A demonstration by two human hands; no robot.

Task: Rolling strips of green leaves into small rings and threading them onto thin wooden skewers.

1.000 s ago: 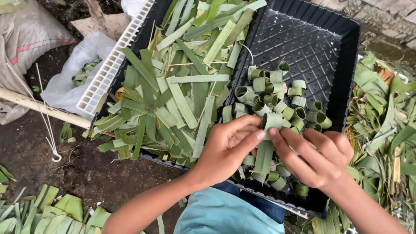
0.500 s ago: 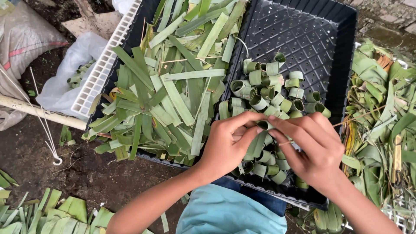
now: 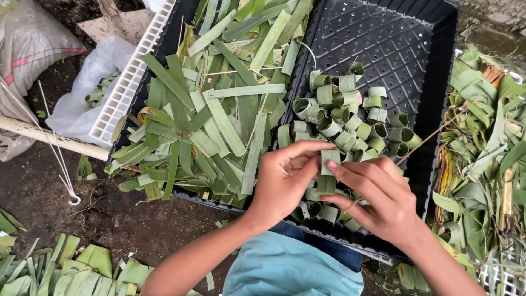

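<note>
Both hands meet over the near edge of a black perforated tray (image 3: 416, 49). My left hand (image 3: 285, 183) and my right hand (image 3: 378, 200) pinch the same green leaf strip (image 3: 327, 170), folding it between fingertips. A thin stick (image 3: 427, 137) runs up and to the right from my right hand. Several rolled green leaf rings (image 3: 350, 115) lie in a heap in the tray, just beyond my fingers. To the left, a pile of flat cut leaf strips (image 3: 213, 120) covers another black tray.
A white plastic crate (image 3: 129, 82) edge, a clear plastic bag (image 3: 82, 93) and a woven sack (image 3: 27, 49) lie at the left on dark soil. A heap of leaf scraps (image 3: 487, 142) fills the right side. More leaves (image 3: 71, 268) lie at bottom left.
Both hands have stayed together over the tray's near edge, working the strip between the fingers; the view has shifted slightly.
</note>
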